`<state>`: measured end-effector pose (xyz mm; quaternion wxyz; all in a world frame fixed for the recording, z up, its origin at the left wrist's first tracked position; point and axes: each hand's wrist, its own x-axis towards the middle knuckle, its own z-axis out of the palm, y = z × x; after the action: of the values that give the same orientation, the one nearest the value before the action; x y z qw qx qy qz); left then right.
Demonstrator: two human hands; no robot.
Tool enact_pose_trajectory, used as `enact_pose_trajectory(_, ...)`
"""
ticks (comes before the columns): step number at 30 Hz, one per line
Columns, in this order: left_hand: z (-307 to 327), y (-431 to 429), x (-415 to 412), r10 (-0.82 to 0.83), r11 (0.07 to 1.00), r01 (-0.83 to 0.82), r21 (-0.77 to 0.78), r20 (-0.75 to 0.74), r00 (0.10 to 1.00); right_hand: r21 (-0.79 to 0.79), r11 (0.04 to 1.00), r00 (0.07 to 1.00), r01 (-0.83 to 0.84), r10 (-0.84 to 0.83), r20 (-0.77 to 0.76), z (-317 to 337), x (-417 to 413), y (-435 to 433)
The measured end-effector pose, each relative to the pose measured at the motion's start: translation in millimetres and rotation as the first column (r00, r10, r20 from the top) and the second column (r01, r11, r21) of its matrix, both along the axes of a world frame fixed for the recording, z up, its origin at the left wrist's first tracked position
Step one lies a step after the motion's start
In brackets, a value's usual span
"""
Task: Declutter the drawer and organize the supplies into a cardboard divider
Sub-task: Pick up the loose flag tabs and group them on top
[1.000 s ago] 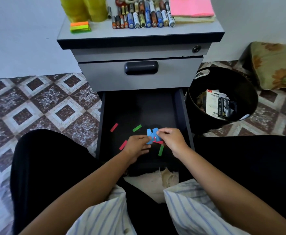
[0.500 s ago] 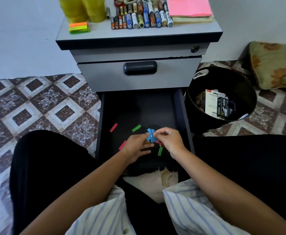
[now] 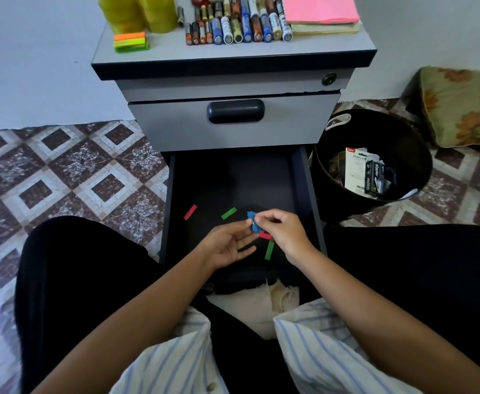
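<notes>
Fingers [image 3: 263,220] of right hand [image 3: 285,233] pinch blue strips [image 3: 252,220]; left hand [image 3: 226,245] open, both between drawer walls [image 3: 311,200].

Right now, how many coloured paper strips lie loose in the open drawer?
4: left red strip, upper green strip beside it, second red strip partly under the right hand, lower green strip below it. Hands may hide more.

Open dark drawer [image 3: 303,180], red strip [image 3: 190,212] and green strip [image 3: 229,213] flat inside, crumpled blue strips [image 3: 251,220] near front
</notes>
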<state>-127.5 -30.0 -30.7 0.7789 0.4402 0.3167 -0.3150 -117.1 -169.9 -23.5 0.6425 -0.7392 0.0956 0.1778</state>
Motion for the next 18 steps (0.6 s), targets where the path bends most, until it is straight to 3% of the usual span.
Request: enact_pose_trajectory(18, -0.6, 1.8, -0.9, 0.014, 0.999, -0.013, -0.049, 0.021, 1.000, -0.067, 0.998, 0.997, -0.004, 0.009, 0.077, -3.3, 1.1, 1.1)
